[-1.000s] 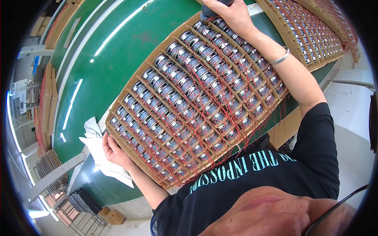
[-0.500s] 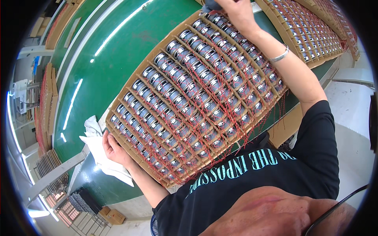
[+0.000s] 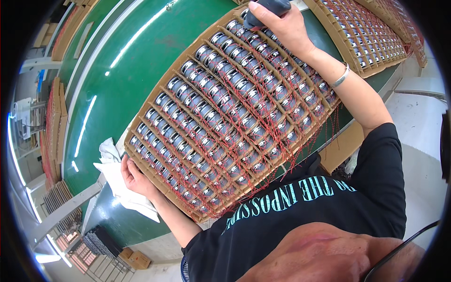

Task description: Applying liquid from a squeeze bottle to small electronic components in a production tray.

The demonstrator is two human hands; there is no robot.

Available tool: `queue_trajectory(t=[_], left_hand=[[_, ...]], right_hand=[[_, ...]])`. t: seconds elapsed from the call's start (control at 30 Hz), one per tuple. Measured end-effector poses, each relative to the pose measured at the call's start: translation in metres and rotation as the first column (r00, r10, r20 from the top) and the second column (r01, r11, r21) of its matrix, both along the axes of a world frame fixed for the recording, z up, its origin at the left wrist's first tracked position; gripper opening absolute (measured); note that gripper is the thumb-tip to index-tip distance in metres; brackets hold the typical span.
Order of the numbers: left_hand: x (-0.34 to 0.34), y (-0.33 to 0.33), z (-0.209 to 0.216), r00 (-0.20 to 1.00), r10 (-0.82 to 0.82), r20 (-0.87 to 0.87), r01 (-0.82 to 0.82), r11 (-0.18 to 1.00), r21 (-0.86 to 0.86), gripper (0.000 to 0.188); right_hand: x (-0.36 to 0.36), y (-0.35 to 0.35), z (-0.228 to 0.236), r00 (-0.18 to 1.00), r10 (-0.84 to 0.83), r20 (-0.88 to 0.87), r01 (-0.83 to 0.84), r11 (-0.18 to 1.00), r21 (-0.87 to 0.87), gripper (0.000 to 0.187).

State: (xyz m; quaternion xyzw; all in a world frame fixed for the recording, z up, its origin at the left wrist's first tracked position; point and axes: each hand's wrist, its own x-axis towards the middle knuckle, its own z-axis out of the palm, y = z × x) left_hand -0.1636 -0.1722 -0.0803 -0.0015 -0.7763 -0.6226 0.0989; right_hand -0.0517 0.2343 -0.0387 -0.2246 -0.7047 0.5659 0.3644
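Note:
A large cardboard tray (image 3: 142, 104) lies tilted across the bench, split by dividers into rows of small round grey parts (image 3: 244, 85) with shiny metal rims. Thin twisted red wires (image 3: 300, 149) trail from the parts and hang over the tray's near edge. At the tray's far right corner, my right hand (image 3: 287, 29) is closed around a dark grey, rounded hand-held tool (image 3: 268, 10), held over the end of a row. The tool's underside is hidden. My left hand (image 3: 136, 178) rests by the tray's left corner, fingers loosely bent and apart, beside a crumpled white cloth (image 3: 120, 185).
The green benchtop (image 3: 108, 70) stretches beyond the tray. A second cardboard tray (image 3: 371, 70) of similar wired parts stands at the far right, with more behind it. Below the bench on the right is a cardboard box (image 3: 343, 145). Stacked trays (image 3: 56, 127) line the left side.
My right hand has come down and slightly nearer with the dark tool, which now shows more fully over the tray's far right corner. My left hand stays in place.

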Motion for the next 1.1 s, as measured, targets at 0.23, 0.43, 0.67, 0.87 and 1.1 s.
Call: queue_trajectory(t=[0.23,0.43,0.67,0.87,1.1], left_hand=[[0.001,0.0009,0.0009,1.0,-0.005,0.007,0.005,1.0,0.006,0.021],[0.0011,0.0006,0.0008,1.0,-0.004,0.011,0.004,1.0,0.015,0.02],[-0.0003,-0.0019,-0.0006,1.0,-0.014,0.021,0.013,1.0,0.017,0.02],[0.0016,0.0008,0.0011,1.0,-0.015,0.011,0.015,1.0,0.018,0.02],[0.0008,-0.0004,0.0003,1.0,-0.018,0.014,0.017,1.0,0.021,0.02]], right_hand=[[-0.001,0.0008,-0.0011,0.997,-0.018,0.074,0.013,0.998,0.068,0.028],[-0.0018,-0.0004,-0.0001,0.995,-0.044,0.091,0.034,0.994,0.106,0.027],[-0.0009,-0.0007,-0.0009,0.999,-0.022,0.043,0.019,0.998,0.065,0.027],[-0.0002,-0.003,0.0046,0.995,-0.028,0.092,0.02,0.996,0.087,0.028],[-0.0012,-0.0024,0.0015,0.994,-0.033,0.102,0.024,0.996,0.089,0.028]])
